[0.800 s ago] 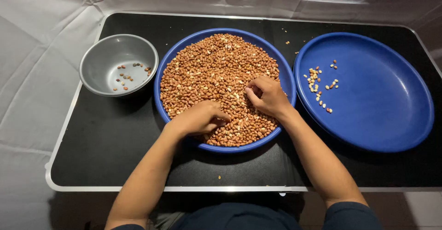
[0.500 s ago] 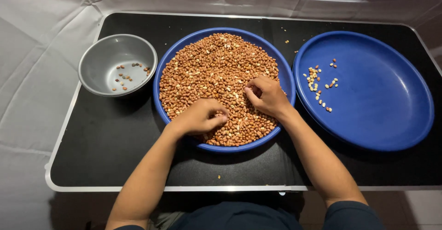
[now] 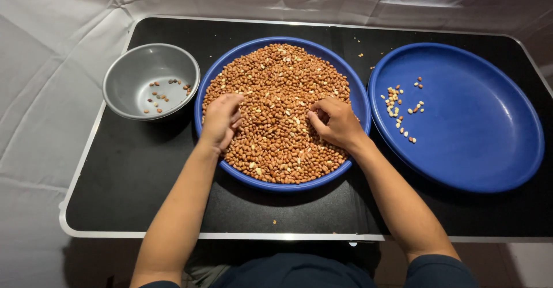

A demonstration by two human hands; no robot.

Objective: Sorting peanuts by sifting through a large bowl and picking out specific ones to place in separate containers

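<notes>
A large blue plate [image 3: 354, 89] in the middle of the table is heaped with brown peanuts [image 3: 276, 92], a few of them pale. My left hand [image 3: 220, 121] lies on the heap near the plate's left rim, its fingers curled in over some peanuts. My right hand [image 3: 337, 122] rests on the right side of the heap, fingertips pinched together on peanuts. A grey metal bowl [image 3: 129, 78] to the left holds a few nuts. On the right, a second blue plate [image 3: 478, 121] carries a small scatter of pale nuts [image 3: 397, 106].
Everything stands on a black tabletop [image 3: 138, 173] with a silver edge, and white cloth [image 3: 52, 63] surrounds it. A few stray nuts lie on the table behind the plates and one near the front edge [image 3: 274, 222].
My left hand has moved from the near middle of the heap up and left to the plate's left rim. My right hand has stayed in place.
</notes>
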